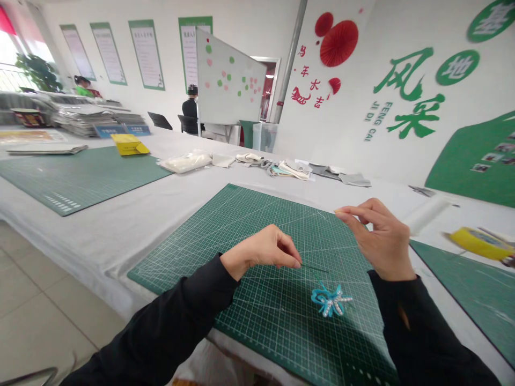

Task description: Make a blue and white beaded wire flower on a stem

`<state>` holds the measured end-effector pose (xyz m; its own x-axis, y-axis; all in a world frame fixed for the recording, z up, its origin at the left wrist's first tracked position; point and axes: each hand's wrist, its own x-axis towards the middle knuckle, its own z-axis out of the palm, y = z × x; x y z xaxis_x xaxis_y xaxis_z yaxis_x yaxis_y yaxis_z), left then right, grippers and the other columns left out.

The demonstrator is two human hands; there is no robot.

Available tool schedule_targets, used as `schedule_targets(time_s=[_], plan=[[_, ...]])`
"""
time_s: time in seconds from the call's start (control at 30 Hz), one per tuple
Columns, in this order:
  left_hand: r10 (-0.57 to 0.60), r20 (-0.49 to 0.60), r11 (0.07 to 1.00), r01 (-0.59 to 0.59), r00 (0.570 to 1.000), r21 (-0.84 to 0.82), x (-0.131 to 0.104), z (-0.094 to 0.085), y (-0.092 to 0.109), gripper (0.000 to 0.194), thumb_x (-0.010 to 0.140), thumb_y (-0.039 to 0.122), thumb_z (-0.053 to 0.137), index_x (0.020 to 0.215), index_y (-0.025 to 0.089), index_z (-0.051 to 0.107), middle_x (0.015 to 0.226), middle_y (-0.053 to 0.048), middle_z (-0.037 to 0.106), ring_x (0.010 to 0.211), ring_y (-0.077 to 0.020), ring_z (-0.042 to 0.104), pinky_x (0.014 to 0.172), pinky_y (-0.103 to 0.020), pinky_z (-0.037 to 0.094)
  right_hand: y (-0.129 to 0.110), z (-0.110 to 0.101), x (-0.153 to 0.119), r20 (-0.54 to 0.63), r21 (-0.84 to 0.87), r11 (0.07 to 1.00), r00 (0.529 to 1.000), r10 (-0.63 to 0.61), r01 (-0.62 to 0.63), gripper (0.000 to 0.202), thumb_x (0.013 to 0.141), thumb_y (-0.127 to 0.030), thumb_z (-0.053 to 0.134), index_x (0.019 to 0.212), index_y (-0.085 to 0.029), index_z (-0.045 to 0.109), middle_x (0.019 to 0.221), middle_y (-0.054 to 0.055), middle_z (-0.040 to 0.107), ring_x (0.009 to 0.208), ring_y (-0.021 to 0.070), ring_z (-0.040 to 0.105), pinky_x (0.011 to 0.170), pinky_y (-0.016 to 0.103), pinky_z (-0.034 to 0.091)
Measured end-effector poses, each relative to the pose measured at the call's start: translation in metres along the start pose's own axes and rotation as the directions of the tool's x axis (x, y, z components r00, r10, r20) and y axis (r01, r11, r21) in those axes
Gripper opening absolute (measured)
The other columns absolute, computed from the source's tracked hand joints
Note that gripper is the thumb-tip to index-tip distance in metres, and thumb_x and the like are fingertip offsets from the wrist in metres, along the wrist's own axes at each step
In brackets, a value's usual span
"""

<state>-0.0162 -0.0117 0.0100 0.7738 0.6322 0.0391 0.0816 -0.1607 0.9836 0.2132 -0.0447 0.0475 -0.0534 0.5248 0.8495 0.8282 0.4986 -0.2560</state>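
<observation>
Over the green cutting mat, my left hand is closed in a pinch. From its fingertips a thin, dark, needle-like piece points to the right. My right hand is raised higher and further right, thumb and forefinger pressed together. Whatever is between those fingertips is too fine to make out; a faint pale strand shows just left of them. A blue ornament with rows of pearly beads lies on the mat below and between my hands.
A second cutting mat with a yellow box lies left. Fabric scraps and a plastic-wrapped pack line the back. Right are a white roll, a yellow object and another mat. People sit beyond.
</observation>
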Motion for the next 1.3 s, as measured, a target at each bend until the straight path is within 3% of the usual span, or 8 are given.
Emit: schedule_targets(time_s=[0.17, 0.37, 0.53, 0.7, 0.97, 1.17, 1.3], plan=[[0.017, 0.105, 0.997, -0.009, 0.994, -0.072, -0.002, 0.0, 0.0, 0.012, 0.066, 0.027, 0.077, 0.071, 0.016, 0.076, 0.064, -0.002, 0.061, 0.055, -0.0085, 0.052, 0.051, -0.021, 0.042, 0.002, 0.017, -0.009, -0.023, 0.033, 0.996, 0.996, 0.081, -0.081, 0.016, 0.084, -0.035, 0.064, 0.083, -0.022, 0.074, 0.065, -0.002, 0.052, 0.06, 0.0118, 0.046, 0.057, 0.029, 0.038], [0.044, 0.153, 0.99, -0.022, 0.987, -0.142, -0.005, 0.0, 0.003, 0.014, 0.067, 0.029, 0.078, 0.072, 0.016, 0.076, 0.065, -0.002, 0.061, 0.055, -0.0084, 0.052, 0.049, -0.02, 0.04, 0.003, 0.035, -0.018, -0.023, 0.082, 0.982, 0.984, 0.174, -0.172, 0.022, 0.084, -0.039, 0.062, 0.085, -0.021, 0.075, 0.062, -0.003, 0.044, 0.059, 0.0118, 0.043, 0.059, 0.029, 0.038], [0.072, 0.164, 0.957, -0.022, 0.984, -0.291, -0.005, 0.001, 0.002, 0.018, 0.067, 0.03, 0.079, 0.072, 0.013, 0.074, 0.057, -0.001, 0.055, 0.047, -0.0051, 0.042, 0.042, -0.019, 0.028, -0.001, 0.051, -0.025, 0.034, 0.113, 0.948, 0.955, 0.294, -0.296, 0.025, 0.084, -0.042, 0.06, 0.083, -0.022, 0.075, 0.06, -0.003, 0.045, 0.061, 0.013, 0.046, 0.062, 0.029, 0.038], [0.06, 0.062, 0.869, -0.022, 0.996, -0.495, -0.001, 0.0, 0.0, 0.024, 0.061, 0.028, 0.082, 0.062, 0.01, 0.066, 0.052, 0.001, 0.052, 0.044, -0.003, 0.04, 0.038, -0.017, 0.02, -0.002, 0.059, -0.026, 0.119, 0.134, 0.897, 0.905, 0.408, -0.421, 0.029, 0.08, -0.045, 0.061, 0.078, -0.02, 0.076, 0.062, 0.0, 0.054, 0.063, 0.0155, 0.05, 0.062, 0.031, 0.038], [0.02, -0.146, 0.751, -0.111, 0.989, -0.651, 0.013, -0.016, 0.002, 0.027, 0.059, 0.027, 0.083, 0.069, 0.008, 0.066, 0.06, 0.001, 0.056, 0.045, -0.0015, 0.043, 0.037, -0.014, 0.021, 0.016, 0.059, -0.024, 0.125, 0.166, 0.821, 0.838, 0.532, -0.546, 0.035, 0.075, -0.049, 0.064, 0.08, -0.017, 0.077, 0.06, 0.0, 0.058, 0.058, 0.0138, 0.049, 0.059, 0.029, 0.038], [0.016, -0.237, 0.795, -0.156, 0.971, -0.586, 0.023, -0.035, 0.028, 0.02, 0.063, 0.021, 0.08, 0.071, 0.009, 0.066, 0.06, 0.001, 0.057, 0.046, -0.0019, 0.046, 0.042, -0.014, 0.029, 0.038, 0.045, -0.016, 0.168, 0.272, 0.714, 0.763, 0.625, -0.645, 0.04, 0.067, -0.05, 0.071, 0.084, -0.014, 0.077, 0.074, 0.007, 0.073, 0.066, 0.0189, 0.063, 0.063, 0.031, 0.047], [0.038, -0.285, 0.846, -0.183, 0.958, -0.501, 0.025, -0.035, 0.035, 0.018, 0.065, 0.02, 0.076, 0.065, 0.011, 0.062, 0.049, 0.004, 0.05, 0.041, -0.002, 0.04, 0.038, -0.015, 0.022, 0.048, 0.04, -0.022, 0.214, 0.312, 0.66, 0.728, 0.652, -0.683, 0.042, 0.066, -0.051, 0.072, 0.085, -0.015, 0.076, 0.083, 0.009, 0.076, 0.079, 0.0231, 0.069, 0.075, 0.036, 0.052]])
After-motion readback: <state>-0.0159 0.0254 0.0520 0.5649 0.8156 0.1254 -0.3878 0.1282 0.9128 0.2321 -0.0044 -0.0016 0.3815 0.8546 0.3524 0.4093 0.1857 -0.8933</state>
